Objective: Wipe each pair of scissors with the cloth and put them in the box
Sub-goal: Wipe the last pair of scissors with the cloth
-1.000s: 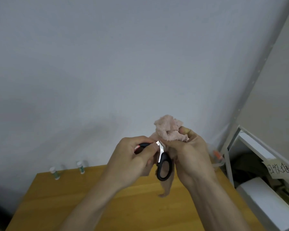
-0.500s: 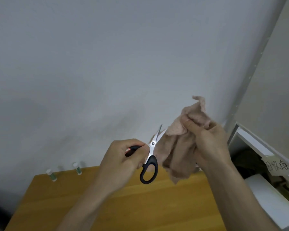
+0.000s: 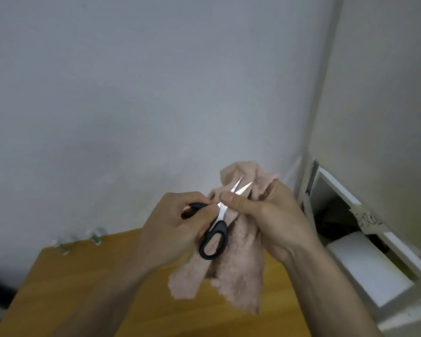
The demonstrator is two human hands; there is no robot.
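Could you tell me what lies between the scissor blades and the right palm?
In the head view, the cloth lies between the scissors and the right hand; its thumb presses the blades from the front.
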